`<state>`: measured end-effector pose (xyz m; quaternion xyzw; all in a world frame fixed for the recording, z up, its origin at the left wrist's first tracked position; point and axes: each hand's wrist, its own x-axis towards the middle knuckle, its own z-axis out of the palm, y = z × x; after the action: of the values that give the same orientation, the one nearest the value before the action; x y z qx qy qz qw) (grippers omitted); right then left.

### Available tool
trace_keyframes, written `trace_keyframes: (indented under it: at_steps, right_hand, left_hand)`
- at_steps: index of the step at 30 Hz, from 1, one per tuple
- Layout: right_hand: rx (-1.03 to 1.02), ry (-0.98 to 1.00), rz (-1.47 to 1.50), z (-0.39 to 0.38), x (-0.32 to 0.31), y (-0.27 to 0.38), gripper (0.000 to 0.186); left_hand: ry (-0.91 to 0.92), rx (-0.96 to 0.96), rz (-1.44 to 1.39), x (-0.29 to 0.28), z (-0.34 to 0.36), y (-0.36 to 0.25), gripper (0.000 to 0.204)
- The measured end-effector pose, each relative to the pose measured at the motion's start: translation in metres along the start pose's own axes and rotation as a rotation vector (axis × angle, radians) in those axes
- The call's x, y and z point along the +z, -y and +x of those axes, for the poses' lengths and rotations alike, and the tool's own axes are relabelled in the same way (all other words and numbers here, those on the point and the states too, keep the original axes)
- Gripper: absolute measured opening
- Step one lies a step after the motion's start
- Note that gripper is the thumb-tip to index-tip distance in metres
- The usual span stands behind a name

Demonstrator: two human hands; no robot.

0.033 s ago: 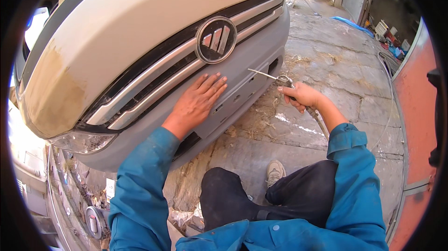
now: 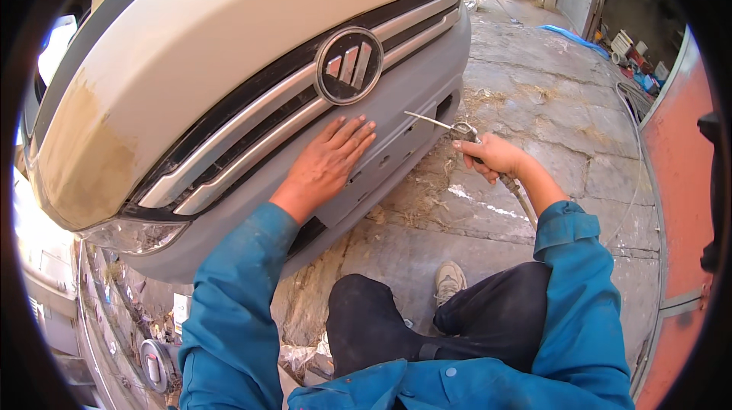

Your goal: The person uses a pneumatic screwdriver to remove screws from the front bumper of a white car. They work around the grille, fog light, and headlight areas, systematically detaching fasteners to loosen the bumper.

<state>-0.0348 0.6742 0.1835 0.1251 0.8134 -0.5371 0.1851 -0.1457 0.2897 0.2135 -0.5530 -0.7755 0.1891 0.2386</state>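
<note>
My left hand (image 2: pixel 326 162) lies flat, fingers stretched out, on the grey front bumper (image 2: pixel 404 90) of a vehicle, just below the silver grille bars (image 2: pixel 252 147) and the round emblem (image 2: pixel 348 66). My right hand (image 2: pixel 492 157) is closed around an air blow gun (image 2: pixel 465 132) with a long thin nozzle. Its tip points left toward the bumper and seems close to it; whether it touches I cannot tell. A hose (image 2: pixel 520 200) runs down from the gun's handle past my right wrist.
The cream front panel (image 2: pixel 229 13) has a tan patch at the left, above a headlight (image 2: pixel 137 234). Cracked paving (image 2: pixel 549 128) lies to the right, with a thin hose and a blue strip (image 2: pixel 576 40). A red metal panel (image 2: pixel 682 219) stands at the far right.
My left hand has shifted slightly to the right along the bumper. The vehicle sits a little further left in the view. My right hand and the blow gun stay nearly still.
</note>
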Motion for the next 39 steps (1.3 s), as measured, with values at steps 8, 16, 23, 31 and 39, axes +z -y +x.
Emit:
trace_keyframes:
  at_steps: [8, 16, 23, 31, 39]
  right_hand:
    - [0.037, -0.043, 0.040, 0.014, -0.023, -0.030, 0.065]
    - [0.041, -0.221, 0.210, 0.057, -0.052, -0.066, 0.063]
    - [0.111, -0.345, 0.516, 0.105, -0.066, -0.100, 0.066]
    - [0.292, -0.363, 0.431, 0.038, -0.075, -0.089, 0.068]
    - [0.394, -0.433, 0.336, -0.049, -0.138, -0.002, 0.062]
  left_hand:
    - [-0.047, -0.016, 0.167, 0.036, 0.116, -0.006, 0.066]
    - [-0.008, -0.072, 0.288, 0.077, 0.242, -0.010, 0.067]
    - [0.006, -0.035, 0.322, 0.118, 0.388, 0.009, 0.076]
    - [0.149, -0.010, 0.162, 0.139, 0.508, 0.041, 0.082]
    - [0.416, 0.224, 0.113, 0.091, 0.472, 0.051, 0.098]
